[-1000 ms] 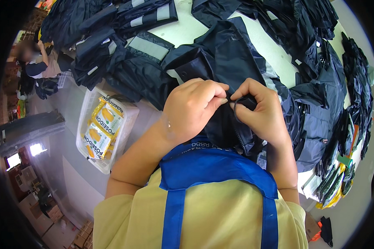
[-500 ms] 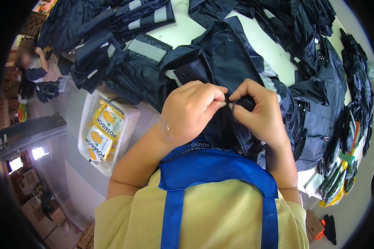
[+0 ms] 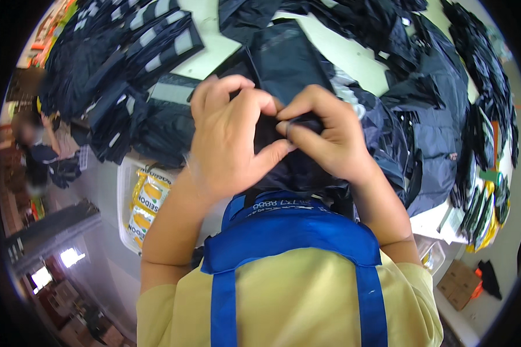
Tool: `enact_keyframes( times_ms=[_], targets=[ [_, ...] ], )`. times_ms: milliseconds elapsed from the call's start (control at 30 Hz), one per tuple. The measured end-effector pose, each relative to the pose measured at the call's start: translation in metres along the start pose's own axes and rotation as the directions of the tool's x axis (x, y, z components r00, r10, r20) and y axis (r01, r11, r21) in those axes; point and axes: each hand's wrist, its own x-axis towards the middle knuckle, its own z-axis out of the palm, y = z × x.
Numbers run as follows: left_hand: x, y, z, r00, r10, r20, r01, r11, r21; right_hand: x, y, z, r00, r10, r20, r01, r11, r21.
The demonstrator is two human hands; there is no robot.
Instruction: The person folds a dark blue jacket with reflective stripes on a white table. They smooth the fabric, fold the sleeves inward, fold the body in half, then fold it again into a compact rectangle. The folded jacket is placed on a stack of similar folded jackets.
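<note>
A dark navy garment (image 3: 286,61) with a smooth, slightly shiny surface lies spread on the table in front of me. My right hand (image 3: 330,136) pinches a small dark piece of this garment between thumb and bent fingers. My left hand (image 3: 226,136) is just left of it, thumb and forefinger apart in a wide curve. The left fingertips come close to the right ones, and nothing shows held between them. Some of the garment under my hands is hidden by them.
Piles of dark garments with pale reflective bands (image 3: 173,49) cover the table's far left. More dark garments (image 3: 434,150) heap on the right. A clear plastic bin (image 3: 125,202) of yellow-and-white packets stands left of my forearm. A person (image 3: 58,139) is farther off at left.
My left hand has come out of a pinch, its thumb and forefinger now spread apart. My right hand keeps its pinch. The whole view has shifted a little.
</note>
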Motion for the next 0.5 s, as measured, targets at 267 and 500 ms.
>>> enact_keyframes(
  times_ms=[267,500],
  targets=[
    [0.06,-0.044,-0.022,0.994,-0.104,0.045,0.103,0.994,0.041,-0.01,0.063,-0.135,0.824,0.083,-0.56,-0.069,0.997,0.046],
    [0.104,-0.092,-0.041,0.834,-0.526,0.166,0.425,0.421,-0.801,-0.209,0.099,-0.193,0.476,0.832,0.285,-0.837,0.528,-0.145]
  ],
)
